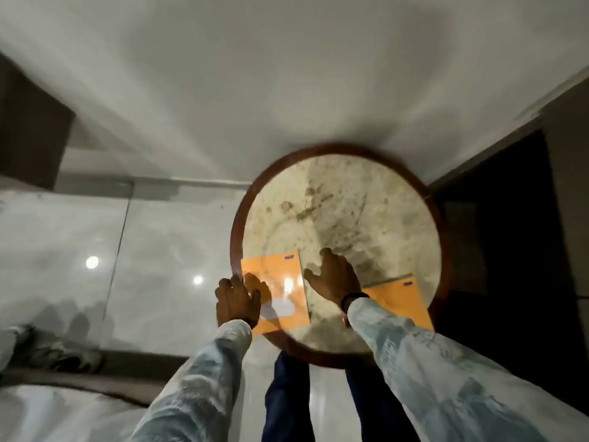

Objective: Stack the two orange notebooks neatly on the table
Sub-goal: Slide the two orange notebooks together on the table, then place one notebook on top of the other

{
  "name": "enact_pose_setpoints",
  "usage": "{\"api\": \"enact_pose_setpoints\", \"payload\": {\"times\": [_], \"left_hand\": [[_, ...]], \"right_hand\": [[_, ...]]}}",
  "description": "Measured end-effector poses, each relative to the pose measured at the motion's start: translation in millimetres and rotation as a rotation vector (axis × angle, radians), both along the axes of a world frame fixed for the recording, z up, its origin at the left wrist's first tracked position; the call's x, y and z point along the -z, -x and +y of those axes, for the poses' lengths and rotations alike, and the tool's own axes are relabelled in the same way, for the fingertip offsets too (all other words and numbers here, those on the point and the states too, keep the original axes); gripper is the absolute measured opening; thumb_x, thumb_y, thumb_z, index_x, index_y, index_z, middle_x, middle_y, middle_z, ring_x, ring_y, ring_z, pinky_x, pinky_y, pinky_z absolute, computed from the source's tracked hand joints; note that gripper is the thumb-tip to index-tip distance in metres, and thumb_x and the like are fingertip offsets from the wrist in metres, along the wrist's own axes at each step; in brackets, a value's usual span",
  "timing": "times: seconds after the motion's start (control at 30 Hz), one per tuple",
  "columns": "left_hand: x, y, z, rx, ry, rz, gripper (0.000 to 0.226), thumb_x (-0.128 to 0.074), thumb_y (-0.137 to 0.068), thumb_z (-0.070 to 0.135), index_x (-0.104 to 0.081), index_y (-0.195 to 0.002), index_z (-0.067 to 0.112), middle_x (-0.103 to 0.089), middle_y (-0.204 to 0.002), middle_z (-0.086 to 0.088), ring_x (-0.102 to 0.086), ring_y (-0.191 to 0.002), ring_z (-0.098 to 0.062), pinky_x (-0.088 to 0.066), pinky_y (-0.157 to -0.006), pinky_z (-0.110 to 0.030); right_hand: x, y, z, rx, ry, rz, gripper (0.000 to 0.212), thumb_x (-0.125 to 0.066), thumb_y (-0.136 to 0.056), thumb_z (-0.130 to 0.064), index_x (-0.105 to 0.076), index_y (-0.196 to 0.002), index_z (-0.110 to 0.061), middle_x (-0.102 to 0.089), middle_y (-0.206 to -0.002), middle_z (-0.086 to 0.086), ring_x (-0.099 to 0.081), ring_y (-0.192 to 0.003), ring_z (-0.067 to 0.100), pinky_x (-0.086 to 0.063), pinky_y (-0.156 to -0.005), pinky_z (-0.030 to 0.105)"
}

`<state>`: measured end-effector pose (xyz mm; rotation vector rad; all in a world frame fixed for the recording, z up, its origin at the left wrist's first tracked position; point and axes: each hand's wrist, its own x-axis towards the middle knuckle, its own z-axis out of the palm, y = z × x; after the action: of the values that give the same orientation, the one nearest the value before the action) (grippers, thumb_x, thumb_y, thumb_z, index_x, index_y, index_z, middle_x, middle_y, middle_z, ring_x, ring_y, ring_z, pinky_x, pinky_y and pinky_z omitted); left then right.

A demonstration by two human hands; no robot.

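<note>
- The left hand (237, 301) rests knuckles-up on the near left corner of the left flat orange notebook (276, 290), fingers curled onto the cover's edge; whether they actually grip the cover, I cannot tell.
- The right hand (334, 275) is spread wide and empty, palm down, fingers fanned over the bare tabletop between the two notebooks; it appears to be just above the surface or touching it lightly (the blur leaves this unclear).
- A dark band (353, 299) circles the right wrist, where the pale, mottled blue-white sleeve (414, 352) begins; a matching sleeve covers the left forearm.
- The left notebook lies flat on the round table with a cream, stained stone top and dark reddish wooden rim (236, 231), its left edge at the rim, its glossy cover catching a bright reflection.
- The second flat orange notebook (403, 301) lies at the table's right near edge, partly hidden under the right forearm, well apart from the first and turned at an angle to it.
- Below the table, dark blue trouser legs (287, 397) stand on a shiny pale tiled floor (63, 250) that mirrors two ceiling lights.
</note>
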<state>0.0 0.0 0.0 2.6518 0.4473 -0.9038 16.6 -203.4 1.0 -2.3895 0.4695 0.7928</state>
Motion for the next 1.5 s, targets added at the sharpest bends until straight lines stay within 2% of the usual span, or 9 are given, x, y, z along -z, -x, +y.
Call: {"api": "enact_pose_setpoints", "payload": {"times": [0.3,0.4,0.57,0.8,0.9,1.07,1.23,1.33,1.5], "left_hand": [[59,20,-17,-0.229,-0.083,0.075,0.064,-0.067,-0.090,0.047,-0.048,-0.135,0.006,-0.055,-0.130,-0.015,-0.062,-0.118,-0.037,-0.052,-0.099,-0.047],[62,7,-22,-0.292,-0.063,0.047,0.072,-0.074,-0.084,0.050,-0.048,-0.135,0.006,-0.056,-0.131,-0.015,-0.060,-0.120,-0.038,-0.049,-0.101,-0.050],[67,-67,-44,-0.154,0.044,-0.095,0.072,-0.072,-0.086,0.049,-0.048,-0.137,0.005,-0.054,-0.138,-0.015,-0.056,-0.128,-0.037,-0.046,-0.107,-0.050],[84,-175,-112,-0.011,0.068,-0.236,0.070,-0.071,-0.088,0.048,-0.046,-0.135,0.003,-0.050,-0.141,-0.017,-0.052,-0.131,-0.038,-0.043,-0.106,-0.050],[88,-182,-128,0.020,-0.007,-0.236,0.067,-0.067,-0.090,0.048,-0.047,-0.134,0.002,-0.049,-0.142,-0.019,-0.052,-0.130,-0.039,-0.044,-0.104,-0.050],[64,-104,-161,0.025,0.019,-0.271,0.050,-0.054,-0.096,0.040,-0.051,-0.128,0.001,-0.051,-0.130,-0.019,-0.054,-0.117,-0.041,-0.046,-0.091,-0.049],[34,19,-225,-0.066,0.329,0.073,0.039,-0.058,-0.099,0.023,-0.053,-0.130,0.001,-0.053,-0.135,-0.021,-0.053,-0.126,-0.040,-0.046,-0.103,-0.048],[29,80,-259,-0.074,0.299,0.261,0.037,-0.053,-0.103,0.027,-0.055,-0.130,0.001,-0.055,-0.137,-0.021,-0.054,-0.129,-0.040,-0.048,-0.104,-0.047],[34,130,-296,-0.156,0.115,0.380,0.034,-0.044,-0.106,0.021,-0.052,-0.132,0.002,-0.056,-0.139,-0.019,-0.056,-0.130,-0.037,-0.044,-0.109,-0.042]], "right_hand": [[69,41,58,0.391,-0.041,-0.010,0.050,-0.073,-0.077,-0.021,-0.057,-0.122,-0.007,-0.069,-0.118,0.020,-0.066,-0.109,0.037,-0.053,-0.086,0.038],[75,30,54,0.503,-0.074,0.016,0.030,-0.073,-0.074,-0.024,-0.062,-0.099,-0.010,-0.070,-0.104,0.012,-0.066,-0.099,0.036,-0.052,-0.080,0.036],[83,-23,16,0.603,-0.095,-0.115,0.029,-0.086,-0.074,-0.026,-0.065,-0.080,-0.006,-0.068,-0.082,0.012,-0.066,-0.088,0.035,-0.035,-0.069,0.029],[95,-120,-45,0.672,-0.043,-0.357,0.038,-0.085,-0.071,-0.023,-0.048,-0.060,-0.020,-0.058,-0.067,0.003,-0.068,-0.076,0.035,-0.037,-0.063,0.028],[98,-127,-65,0.682,-0.049,-0.328,0.021,-0.083,-0.072,-0.023,-0.064,-0.074,-0.013,-0.067,-0.078,0.007,-0.069,-0.087,0.035,-0.044,-0.069,0.029],[62,-55,-105,0.578,0.008,-0.223,0.035,-0.076,-0.083,-0.023,-0.069,-0.112,-0.005,-0.069,-0.110,0.015,-0.066,-0.106,0.035,-0.052,-0.092,0.041],[30,61,-155,0.461,0.188,-0.004,0.056,-0.074,-0.083,-0.023,-0.057,-0.133,-0.005,-0.058,-0.133,0.017,-0.056,-0.126,0.039,-0.046,-0.105,0.048],[27,114,-179,0.450,0.230,0.109,0.071,-0.074,-0.085,-0.028,-0.045,-0.146,-0.006,-0.049,-0.149,0.019,-0.046,-0.139,0.039,-0.040,-0.112,0.051],[42,161,-207,0.516,0.112,0.217,0.063,-0.080,-0.081,-0.033,-0.051,-0.131,-0.008,-0.052,-0.140,0.017,-0.051,-0.130,0.039,-0.048,-0.105,0.051]]}}
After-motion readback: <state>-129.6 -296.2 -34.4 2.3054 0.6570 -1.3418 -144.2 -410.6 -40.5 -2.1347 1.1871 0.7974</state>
